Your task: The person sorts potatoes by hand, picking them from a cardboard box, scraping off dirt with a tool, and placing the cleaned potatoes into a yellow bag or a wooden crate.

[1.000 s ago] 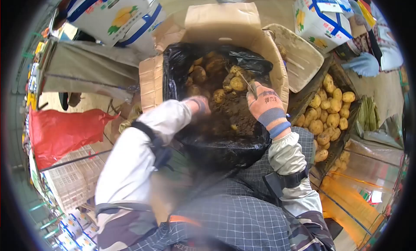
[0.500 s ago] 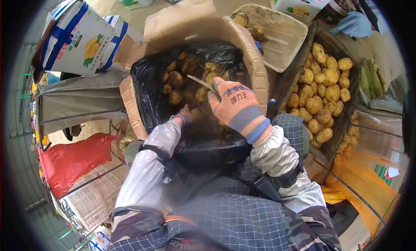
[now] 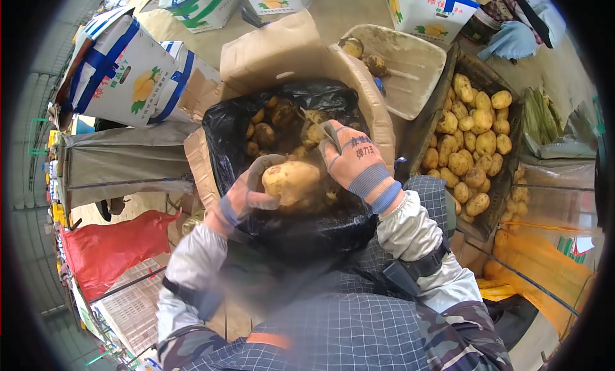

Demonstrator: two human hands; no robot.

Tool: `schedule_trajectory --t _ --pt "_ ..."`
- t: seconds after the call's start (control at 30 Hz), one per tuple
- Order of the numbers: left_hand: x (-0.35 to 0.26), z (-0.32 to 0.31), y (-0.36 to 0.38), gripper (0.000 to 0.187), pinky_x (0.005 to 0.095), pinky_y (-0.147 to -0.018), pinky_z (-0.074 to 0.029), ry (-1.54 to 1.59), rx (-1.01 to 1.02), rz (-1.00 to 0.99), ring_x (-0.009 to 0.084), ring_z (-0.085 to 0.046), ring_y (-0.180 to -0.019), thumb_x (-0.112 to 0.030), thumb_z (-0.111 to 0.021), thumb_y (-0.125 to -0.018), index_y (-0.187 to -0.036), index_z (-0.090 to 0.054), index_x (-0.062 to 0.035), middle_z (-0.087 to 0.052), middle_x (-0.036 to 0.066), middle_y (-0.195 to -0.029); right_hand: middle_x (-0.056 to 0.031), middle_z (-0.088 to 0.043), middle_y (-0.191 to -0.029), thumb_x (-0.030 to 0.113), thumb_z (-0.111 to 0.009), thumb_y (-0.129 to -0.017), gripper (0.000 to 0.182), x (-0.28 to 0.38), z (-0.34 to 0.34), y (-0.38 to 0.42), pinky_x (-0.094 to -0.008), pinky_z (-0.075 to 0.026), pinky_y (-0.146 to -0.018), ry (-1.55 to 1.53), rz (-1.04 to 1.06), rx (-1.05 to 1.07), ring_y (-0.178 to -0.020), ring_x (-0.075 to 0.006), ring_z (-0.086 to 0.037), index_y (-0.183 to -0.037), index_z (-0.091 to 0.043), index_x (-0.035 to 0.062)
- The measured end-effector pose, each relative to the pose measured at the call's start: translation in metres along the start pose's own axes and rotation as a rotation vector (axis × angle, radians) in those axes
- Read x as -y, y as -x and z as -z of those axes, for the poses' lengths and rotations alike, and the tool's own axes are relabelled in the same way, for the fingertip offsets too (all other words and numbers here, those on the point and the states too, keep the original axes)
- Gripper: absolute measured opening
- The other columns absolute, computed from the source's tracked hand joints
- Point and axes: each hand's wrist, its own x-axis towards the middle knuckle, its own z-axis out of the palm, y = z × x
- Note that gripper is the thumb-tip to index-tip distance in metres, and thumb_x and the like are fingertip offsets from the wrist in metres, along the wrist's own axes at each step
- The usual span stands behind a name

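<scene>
My left hand (image 3: 240,197), in an orange and grey glove, is closed round the left side of a large pale potato (image 3: 291,183), raised above the other potatoes. My right hand (image 3: 353,154), also gloved, is just right of that potato, its fingers wrapped round a thin stick-like tool (image 3: 306,116) that points up and left. Both hands are over a cardboard box (image 3: 272,54) with a black plastic liner (image 3: 219,129). Several soil-covered potatoes (image 3: 264,135) lie in the liner, partly hidden by my hands.
To the right, a dark crate (image 3: 430,105) holds many cleaner potatoes (image 3: 477,140). Behind the box lies a dirty white tray (image 3: 419,70) with two potatoes at its left end. Printed cartons (image 3: 125,70) stand at the left and back. A red sheet (image 3: 115,243) hangs at lower left.
My left hand has come up out of the box and now holds the large potato. My right hand has moved slightly down and right, still with the stick-like tool.
</scene>
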Motion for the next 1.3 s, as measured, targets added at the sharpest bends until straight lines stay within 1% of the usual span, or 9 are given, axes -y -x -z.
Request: schedule_trajectory --t 0.13,0.23,0.43,0.7,1.0,1.1,1.13,1.23,1.3 --pt "0.018 -0.029 0.018 0.085 0.0423 -0.114 -0.042 0.580 -0.100 -0.241 0.0299 -0.047 -0.137 -0.015 -0.070 -0.074 -0.150 -0.035 -0.0049 -0.047 0.017 -0.148 -0.0229 -0.066 -0.116 0.028 -0.060 -0.095 0.035 -0.001 -0.011 0.003 -0.0475 -0.049 -0.093 -0.078 0.017 0.040 -0.112 -0.0383 -0.062 -0.124 -0.060 0.0072" --pt "0.012 -0.037 0.025 0.083 0.0471 -0.116 -0.040 0.668 -0.148 -0.257 0.0343 -0.044 -0.140 -0.016 -0.066 -0.076 -0.152 -0.033 -0.0089 -0.042 0.018 -0.151 -0.0246 -0.064 -0.120 0.028 -0.060 -0.095 0.037 -0.005 -0.025 0.011 -0.0472 -0.049 -0.094 -0.014 -0.002 -0.083 -0.113 -0.0384 -0.061 -0.123 -0.061 0.0039" --pt "0.014 -0.033 0.019 0.081 0.0452 -0.115 -0.040 0.501 -0.194 -0.377 0.0324 -0.046 -0.138 -0.022 -0.069 -0.077 -0.149 -0.034 -0.0092 -0.043 0.016 -0.150 -0.0235 -0.066 -0.116 0.020 -0.067 -0.093 0.042 -0.015 -0.022 0.011 -0.0454 -0.050 -0.094 0.173 0.357 -0.092 -0.109 -0.0409 -0.062 -0.129 -0.058 -0.0003" --pt "0.014 -0.033 0.012 0.081 0.0425 -0.114 -0.041 0.360 -0.247 -0.473 0.0297 -0.049 -0.135 -0.033 -0.072 -0.079 -0.145 -0.036 -0.0049 -0.046 0.015 -0.146 -0.0280 -0.065 -0.122 0.031 -0.063 -0.085 0.054 0.001 -0.013 0.001 -0.0434 -0.048 -0.100 -0.078 -0.075 0.209 -0.116 -0.0402 -0.061 -0.127 -0.062 -0.0026" --pt "0.012 -0.027 0.008 0.071 0.0401 -0.108 -0.045 0.285 -0.349 -0.360 0.0257 -0.055 -0.125 -0.031 -0.073 -0.084 -0.142 -0.040 -0.0047 -0.053 0.014 -0.138 -0.0252 -0.067 -0.115 0.028 -0.067 -0.086 0.049 0.004 -0.012 -0.010 -0.0428 -0.049 -0.095 -0.144 -0.020 0.443 -0.111 -0.0405 -0.062 -0.125 -0.061 -0.0017" --pt "0.021 -0.024 0.001 0.072 0.0388 -0.107 -0.046 0.239 -0.382 -0.363 0.0250 -0.055 -0.125 -0.031 -0.077 -0.083 -0.141 -0.042 -0.0050 -0.054 0.013 -0.137 -0.0253 -0.067 -0.115 0.034 -0.066 -0.085 0.052 0.004 -0.032 -0.001 -0.0437 -0.049 -0.097 0.247 0.062 0.434 -0.112 -0.0402 -0.062 -0.125 -0.062 0.0003" --pt "0.024 -0.023 0.000 0.073 0.0387 -0.107 -0.046 0.235 -0.391 -0.362 0.0249 -0.055 -0.125 -0.031 -0.078 -0.082 -0.140 -0.043 -0.0053 -0.054 0.013 -0.137 -0.0215 -0.063 -0.124 0.042 -0.061 -0.090 0.052 0.010 -0.026 -0.003 -0.0427 -0.046 -0.102 0.264 0.003 0.531 -0.118 -0.0368 -0.060 -0.122 -0.061 0.0009" --pt "0.021 -0.021 -0.003 0.074 0.0384 -0.107 -0.047 0.218 -0.411 -0.383 0.0245 -0.056 -0.124 -0.031 -0.082 -0.080 -0.139 -0.044 -0.0057 -0.053 0.013 -0.137 -0.0210 -0.064 -0.123 0.042 -0.061 -0.090 0.050 0.007 -0.026 -0.010 -0.0430 -0.046 -0.101 0.171 -0.008 0.418 -0.118 -0.0369 -0.060 -0.119 -0.062 0.0007" --pt "0.018 -0.025 -0.004 0.073 0.0384 -0.106 -0.048 0.225 -0.422 -0.416 0.0244 -0.056 -0.124 -0.030 -0.082 -0.080 -0.139 -0.045 -0.0057 -0.053 0.012 -0.137 -0.0220 -0.064 -0.125 0.041 -0.061 -0.089 0.051 0.009 -0.016 -0.017 -0.0426 -0.045 -0.103 0.081 -0.118 0.529 -0.120 -0.0367 -0.059 -0.121 -0.063 0.0007"
